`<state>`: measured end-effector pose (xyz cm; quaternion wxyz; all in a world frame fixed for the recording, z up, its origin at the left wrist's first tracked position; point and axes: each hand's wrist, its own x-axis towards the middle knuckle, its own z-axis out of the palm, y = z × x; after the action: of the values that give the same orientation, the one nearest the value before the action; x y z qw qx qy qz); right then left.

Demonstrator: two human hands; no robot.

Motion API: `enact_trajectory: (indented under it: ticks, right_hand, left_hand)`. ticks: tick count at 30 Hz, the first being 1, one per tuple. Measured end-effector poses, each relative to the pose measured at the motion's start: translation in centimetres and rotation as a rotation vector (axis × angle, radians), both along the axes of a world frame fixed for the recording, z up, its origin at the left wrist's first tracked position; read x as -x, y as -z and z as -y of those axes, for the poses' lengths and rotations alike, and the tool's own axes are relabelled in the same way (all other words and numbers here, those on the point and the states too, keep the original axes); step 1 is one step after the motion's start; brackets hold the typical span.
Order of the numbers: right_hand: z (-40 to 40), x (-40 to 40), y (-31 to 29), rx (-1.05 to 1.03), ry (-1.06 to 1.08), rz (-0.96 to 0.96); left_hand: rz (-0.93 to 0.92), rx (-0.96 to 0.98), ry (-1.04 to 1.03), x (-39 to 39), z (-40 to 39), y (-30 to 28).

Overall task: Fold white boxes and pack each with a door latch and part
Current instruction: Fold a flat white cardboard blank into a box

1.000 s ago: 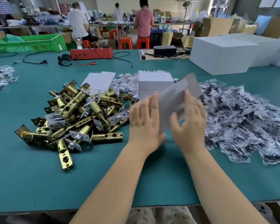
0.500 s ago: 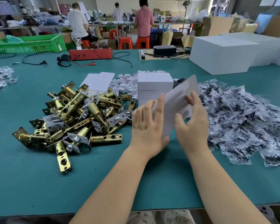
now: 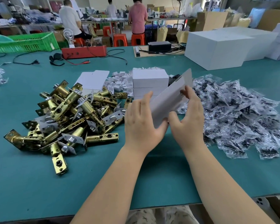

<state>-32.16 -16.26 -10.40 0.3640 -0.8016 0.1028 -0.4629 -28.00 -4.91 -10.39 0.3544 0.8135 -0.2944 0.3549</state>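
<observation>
1. The left hand (image 3: pixel 142 125) and right hand (image 3: pixel 188 122) held a flat white box blank (image 3: pixel 170 97) tilted above the worktop (image 3: pixel 136 178), fingers (image 3: pixel 187 94) loosely curled, thumbs pinching its lower edge.
2. Risk: uneven thumb pressure could crease the blank off its score lines.
3. Risk: a slip would drop it among the door latches (image 3: pixel 68 115).
4. The bagged parts (image 3: pixel 241 113) lay just beside it on the right; bare worktop lay toward the near edge.

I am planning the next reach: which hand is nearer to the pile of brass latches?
Left. The left hand is right beside the latch pile; the right hand is farther away, next to the plastic bags.
</observation>
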Motion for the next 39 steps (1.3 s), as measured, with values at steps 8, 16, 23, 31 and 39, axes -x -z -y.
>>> enact_trajectory:
  ticks: [8,16,23,31,39]
  right_hand:
    - [-0.1,0.3,-0.4,-0.123,-0.075,0.155]
    - [-0.4,0.0,-0.9,-0.173,-0.172,-0.023]
    - [-0.2,0.9,-1.4,-0.251,-0.284,0.015]
    - [-0.4,0.6,-1.3,-0.338,-0.320,0.024]
    - [-0.4,-0.2,-0.2,-0.229,-0.058,-0.259]
  left_hand:
    - [-0.015,-0.008,-0.025,-0.6,-0.9,-0.3]
    - [0.237,-0.222,-0.252,-0.7,-0.2,0.4]
    - [0.255,-0.104,-0.055,-0.4,0.1,0.1]
    - [-0.283,0.357,0.192,-0.7,-1.4,-1.2]
    - [-0.875,0.519,0.427,-0.9,-1.0,-1.5]
